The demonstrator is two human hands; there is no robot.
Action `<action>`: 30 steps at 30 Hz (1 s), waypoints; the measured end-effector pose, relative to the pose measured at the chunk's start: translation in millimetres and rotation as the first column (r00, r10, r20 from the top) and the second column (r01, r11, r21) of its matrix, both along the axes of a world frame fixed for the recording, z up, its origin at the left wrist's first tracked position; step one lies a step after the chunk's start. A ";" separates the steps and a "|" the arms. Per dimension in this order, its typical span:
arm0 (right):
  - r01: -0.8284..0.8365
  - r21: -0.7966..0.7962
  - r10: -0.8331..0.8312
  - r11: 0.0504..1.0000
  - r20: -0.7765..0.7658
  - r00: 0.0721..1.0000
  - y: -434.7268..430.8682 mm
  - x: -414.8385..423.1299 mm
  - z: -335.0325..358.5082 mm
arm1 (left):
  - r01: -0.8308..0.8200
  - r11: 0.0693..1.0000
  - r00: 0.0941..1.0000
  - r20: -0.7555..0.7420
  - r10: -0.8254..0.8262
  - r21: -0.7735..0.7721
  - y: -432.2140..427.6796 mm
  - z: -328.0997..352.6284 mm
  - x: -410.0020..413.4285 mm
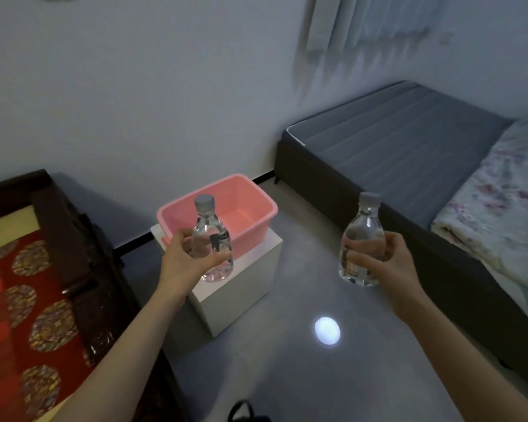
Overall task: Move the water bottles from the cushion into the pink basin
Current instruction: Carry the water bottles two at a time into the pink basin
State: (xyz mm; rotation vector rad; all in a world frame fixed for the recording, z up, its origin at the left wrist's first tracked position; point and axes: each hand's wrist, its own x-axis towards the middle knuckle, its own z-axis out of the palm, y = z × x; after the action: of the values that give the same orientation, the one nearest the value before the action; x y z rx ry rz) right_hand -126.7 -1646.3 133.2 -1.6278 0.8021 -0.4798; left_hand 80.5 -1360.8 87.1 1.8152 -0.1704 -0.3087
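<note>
— Left of the basin (256, 205), what is there?

— A red cushion (28, 300) with gold rounds. It lies on a dark wooden seat (73, 239), well apart from the basin.

— And the left hand (189, 260)?

— Just in front of the basin's near-left corner, held up in the air. Its fingers and thumb curl round the lower half of the left bottle (211, 239). That bottle stands upright, grey cap on, clear water inside. It covers part of the basin's near wall, so it is in front of the basin, not in it.

— The basin itself?

— Pink, rectangular, open side up. It sits on a white box (241, 287) close to the wall.

— Right of the basin?

— First, in front of it and a little right, a bright round spot of light (326, 330) on the grey floor. Then the right bottle (361, 239), upright and capped like the other. It is held in the air over the floor, well apart from the basin. The right hand (381, 263) grips it, fingers curled round its middle.

— Farther right still?

— A bed (409, 141) with a grey mattress, running along the wall away from the basin. A flowered quilt (500, 202) lies on its near end.
</note>
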 end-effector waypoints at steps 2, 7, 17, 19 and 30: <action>-0.045 0.007 0.045 0.999 0.001 0.999 -21.7 29.7 -4.1 | -0.030 1.000 1.000 0.009 0.030 0.004 -19.0 0.5 18.9; -0.154 0.011 0.154 0.988 -0.021 0.988 -67.6 103.7 -28.4 | -0.092 0.995 0.996 0.016 0.092 0.024 -56.4 -19.4 63.1; -0.434 -0.007 0.430 0.901 -0.119 0.895 -122.8 279.1 -45.2 | -0.232 0.971 0.971 -0.044 0.234 0.057 -125.0 -59.4 172.9; -0.473 0.018 0.471 0.881 -0.134 0.872 -125.0 305.2 -54.4 | -0.258 0.965 0.963 -0.060 0.261 0.054 -131.1 -70.8 185.2; -0.633 0.162 0.653 0.757 -0.223 0.724 -97.2 457.3 -168.1 | -0.453 0.878 0.881 -0.075 0.467 0.154 -163.7 -166.5 249.3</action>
State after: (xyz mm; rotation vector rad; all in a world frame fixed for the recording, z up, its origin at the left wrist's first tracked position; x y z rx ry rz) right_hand 330.6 -1743.5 -34.9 -1.7951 0.3815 0.2783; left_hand 329.8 -1524.5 -79.4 1.8997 0.3692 -0.0793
